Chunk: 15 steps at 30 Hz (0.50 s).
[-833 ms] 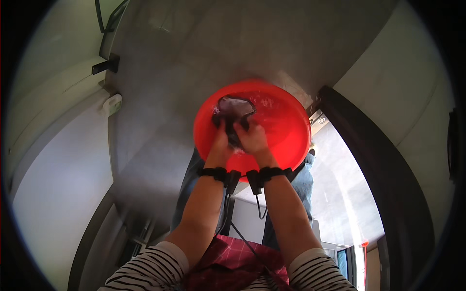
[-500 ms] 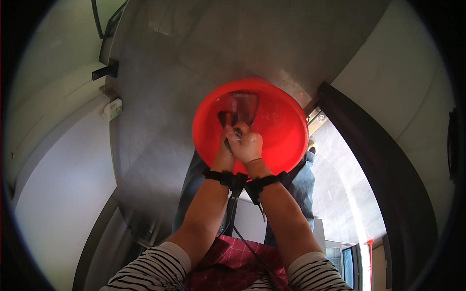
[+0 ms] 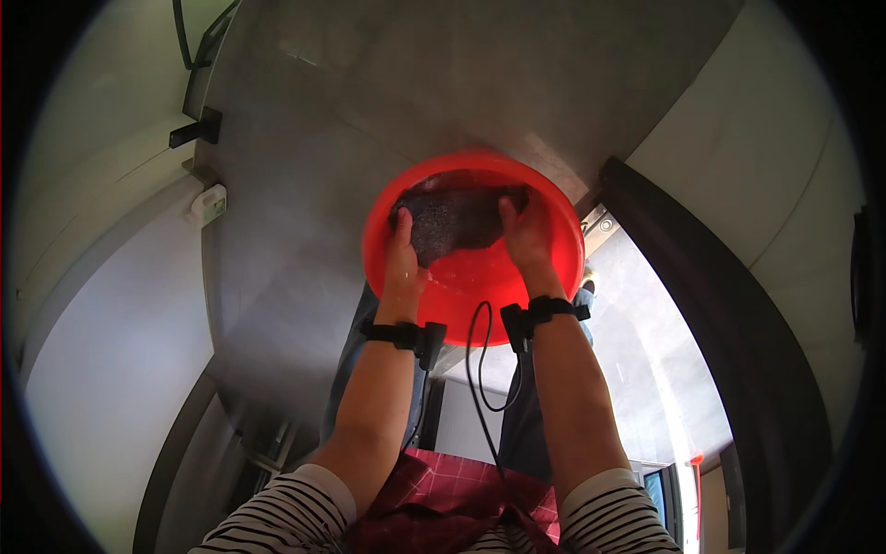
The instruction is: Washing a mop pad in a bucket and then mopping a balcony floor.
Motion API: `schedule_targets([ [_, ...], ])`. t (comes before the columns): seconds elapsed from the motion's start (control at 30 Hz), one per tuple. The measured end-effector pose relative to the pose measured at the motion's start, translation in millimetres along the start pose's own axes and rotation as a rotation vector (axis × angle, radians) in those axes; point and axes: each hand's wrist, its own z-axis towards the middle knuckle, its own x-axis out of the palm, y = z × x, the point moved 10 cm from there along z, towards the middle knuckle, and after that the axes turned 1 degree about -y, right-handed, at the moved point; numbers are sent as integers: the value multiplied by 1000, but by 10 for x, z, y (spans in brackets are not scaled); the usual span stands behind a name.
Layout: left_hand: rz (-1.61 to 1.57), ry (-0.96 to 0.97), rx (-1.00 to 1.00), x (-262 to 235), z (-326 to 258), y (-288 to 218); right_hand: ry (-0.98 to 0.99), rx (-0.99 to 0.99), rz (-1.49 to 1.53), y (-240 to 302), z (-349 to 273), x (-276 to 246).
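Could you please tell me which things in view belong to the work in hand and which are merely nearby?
In use:
- dark cloth-like piece, held spread between the left hand and right hand
- red basin, below it

Merely nearby:
- black wrist straps, worn
- burgundy checked fabric, at the lap
- white object with a green patch, far left

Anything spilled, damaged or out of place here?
Nothing looks spilled or broken: the left hand and right hand hold the dark cloth inside the red basin. Slightly odd: a slack black cable loops across the basin's near rim in view, where it might snag; whether it touches, I can't tell.
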Motion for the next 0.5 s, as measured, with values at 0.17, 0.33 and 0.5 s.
schedule_targets([
  [0.17,396,-116,60,-363,149,293,235,-190,354,-429,-206,844],
  [0.33,293,-212,-207,-690,192,558,192,-100,165,-369,-72,740],
  [0.5,19,-149,-420,-88,-105,690,147,-61,-124,-169,-58,574],
])
